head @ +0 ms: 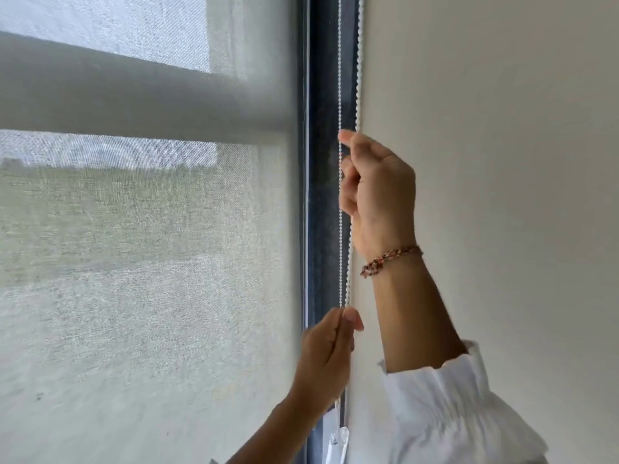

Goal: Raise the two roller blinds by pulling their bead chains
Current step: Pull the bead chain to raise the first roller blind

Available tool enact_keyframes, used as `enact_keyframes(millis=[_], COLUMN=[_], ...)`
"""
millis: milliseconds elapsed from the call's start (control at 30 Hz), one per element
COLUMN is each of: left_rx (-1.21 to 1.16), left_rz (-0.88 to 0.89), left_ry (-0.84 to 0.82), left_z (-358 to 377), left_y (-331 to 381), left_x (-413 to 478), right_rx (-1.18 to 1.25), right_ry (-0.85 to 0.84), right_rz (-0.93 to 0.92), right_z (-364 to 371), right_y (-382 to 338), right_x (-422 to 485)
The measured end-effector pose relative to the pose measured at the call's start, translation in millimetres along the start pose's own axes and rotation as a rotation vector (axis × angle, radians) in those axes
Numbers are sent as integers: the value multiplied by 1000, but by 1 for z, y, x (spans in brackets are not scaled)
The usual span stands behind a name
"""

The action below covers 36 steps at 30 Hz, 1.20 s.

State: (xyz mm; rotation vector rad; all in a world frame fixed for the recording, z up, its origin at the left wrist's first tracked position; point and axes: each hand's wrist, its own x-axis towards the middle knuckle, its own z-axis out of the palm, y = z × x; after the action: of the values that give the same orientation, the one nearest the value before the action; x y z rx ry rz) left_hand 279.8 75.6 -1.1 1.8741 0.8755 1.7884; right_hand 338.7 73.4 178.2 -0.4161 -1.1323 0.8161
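Observation:
A sheer grey roller blind (pixel 144 246) covers the window on the left, with a wide horizontal bar showing dimly through it. Beside the dark window frame (pixel 323 95) hang two strands of white bead chain (pixel 340 78). My right hand (pixel 378 192) is up high, fingers pinched on the strand nearest the wall. My left hand (pixel 326 356) is lower, thumb and fingers closed on the chain just below where both strands meet. A white chain weight (pixel 341 437) hangs under my left hand. A second blind is not in view.
A plain cream wall (pixel 502 162) fills the right side, close behind the chain. My right wrist wears a beaded bracelet (pixel 390 259) and a white ruffled sleeve (pixel 452 406).

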Motion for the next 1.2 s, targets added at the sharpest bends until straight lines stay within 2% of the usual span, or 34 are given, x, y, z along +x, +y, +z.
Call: enact_keyframes(millis=[100,167,333,400,567,700,800,900,967,1033,1133,1200], left_rx=[-60,-198,-485,-549,-538,-543,-541,-457,-396,-400,-460,-481], left_rz=[-83,-181,-343,-317,-147,-94,-135,-127,-45,25,80,107], left_ry=[-41,-78,4,-39,-111,-209,-159,-22,63,107,98,81], left_z=[-4,-8,-27,-36,-49,-50,-46,-33,-25,-22,-27,-28], left_y=[-9,-10,6,24,85,125,139,136,131,125,116,109], left_x=[-7,-8,27,51,106,127,129,124,117,110,101,95], right_rx=[-69,-53,-57,-70,-220,-303,-360,-401,-401,-364,-217,-155], right_ry=[69,79,128,146,144,153,178,175,159,126,18,-20], right_rz=[-119,-187,-266,-273,-295,-328,-417,-442,-412,-307,24,160], right_z=[2,2,-1,0,-12,-29,-34,-33,-32,-34,-43,-48], right_y=[18,26,29,34,63,97,111,119,123,127,121,112], right_x=[-10,-17,-25,-31,-60,-86,-101,-109,-112,-112,-102,-86])
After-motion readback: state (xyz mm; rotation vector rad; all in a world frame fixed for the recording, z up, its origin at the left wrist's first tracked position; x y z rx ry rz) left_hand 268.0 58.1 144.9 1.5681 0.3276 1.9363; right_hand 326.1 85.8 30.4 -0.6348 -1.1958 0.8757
